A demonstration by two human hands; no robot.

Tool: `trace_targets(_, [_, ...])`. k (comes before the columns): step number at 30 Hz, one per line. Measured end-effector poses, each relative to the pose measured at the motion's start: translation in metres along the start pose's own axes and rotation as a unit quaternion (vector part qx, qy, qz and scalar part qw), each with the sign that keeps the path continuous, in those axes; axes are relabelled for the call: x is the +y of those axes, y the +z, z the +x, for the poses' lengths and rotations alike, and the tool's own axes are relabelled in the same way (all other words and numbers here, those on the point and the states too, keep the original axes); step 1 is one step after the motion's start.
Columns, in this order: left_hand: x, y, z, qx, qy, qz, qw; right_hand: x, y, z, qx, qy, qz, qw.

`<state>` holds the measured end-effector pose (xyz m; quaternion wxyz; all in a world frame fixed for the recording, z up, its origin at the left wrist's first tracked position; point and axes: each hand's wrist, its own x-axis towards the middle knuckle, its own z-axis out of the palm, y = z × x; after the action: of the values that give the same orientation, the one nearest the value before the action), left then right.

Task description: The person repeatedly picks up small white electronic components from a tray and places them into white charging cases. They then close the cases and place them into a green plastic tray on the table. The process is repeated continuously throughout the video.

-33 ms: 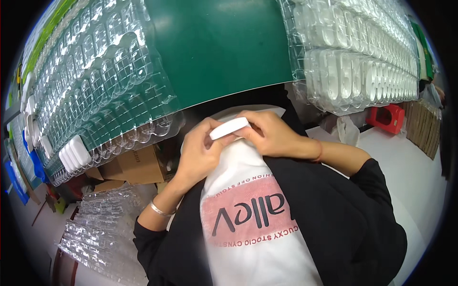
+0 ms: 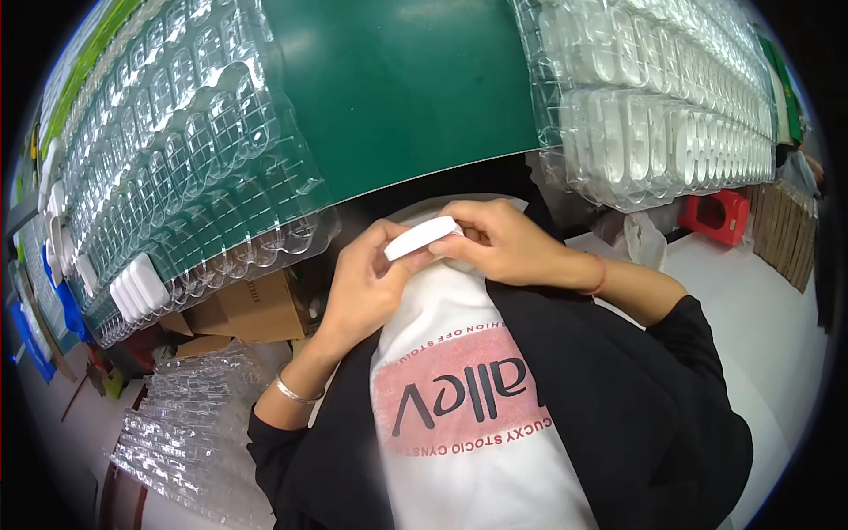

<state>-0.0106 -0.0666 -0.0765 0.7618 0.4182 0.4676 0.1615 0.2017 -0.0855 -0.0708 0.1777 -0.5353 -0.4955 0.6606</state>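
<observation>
A small white plastic piece (image 2: 422, 237), oblong with rounded ends, is held close to my body, just off the table's near edge. The fingers and thumb of my left hand (image 2: 367, 278) pinch its left end. My right hand (image 2: 508, 246) grips the other end, thumb underneath and curled fingers over the top. The fingers partly cover the piece, and its underside is hidden.
Clear plastic trays (image 2: 212, 132) lie on the green table (image 2: 406, 88) at left; trays with white pieces (image 2: 671, 132) are at right. White pieces (image 2: 139, 287) stand at the left edge. Below are a cardboard box (image 2: 252, 305), stacked clear trays (image 2: 190, 433) and a red holder (image 2: 717, 218).
The white piece has shifted and turned very slightly in my fingers. My right hand has moved a little, and both hands keep their grip.
</observation>
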Motion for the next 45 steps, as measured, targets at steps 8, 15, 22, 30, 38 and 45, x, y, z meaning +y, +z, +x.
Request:
trace_targets(8, [0.051,0.003,-0.017,-0.119,-0.074,-0.116,0.983,-0.021,-0.017,-0.034,-0.029,-0.094,0.095,0.991])
trace_targets(15, [0.06,-0.001,-0.025,-0.126,-0.07,-0.143,0.979,-0.015,-0.009,-0.033,0.021,-0.144,0.185,0.972])
trace_targets(22, [0.055,0.013,-0.035,0.022,0.236,0.051,0.97,-0.019,-0.016,-0.032,0.073,-0.134,0.119,0.981])
trace_targets(30, [0.069,0.011,-0.027,0.012,0.076,-0.1,0.992,-0.027,-0.027,-0.031,0.063,-0.257,-0.016,0.964])
trace_targets(38, [0.054,0.005,-0.027,-0.089,0.174,-0.12,0.973,-0.02,-0.023,-0.025,0.074,-0.316,0.047,0.945])
trace_targets(45, [0.062,0.003,-0.03,-0.096,0.031,-0.126,0.987,-0.019,-0.023,-0.019,0.071,-0.313,0.037,0.946])
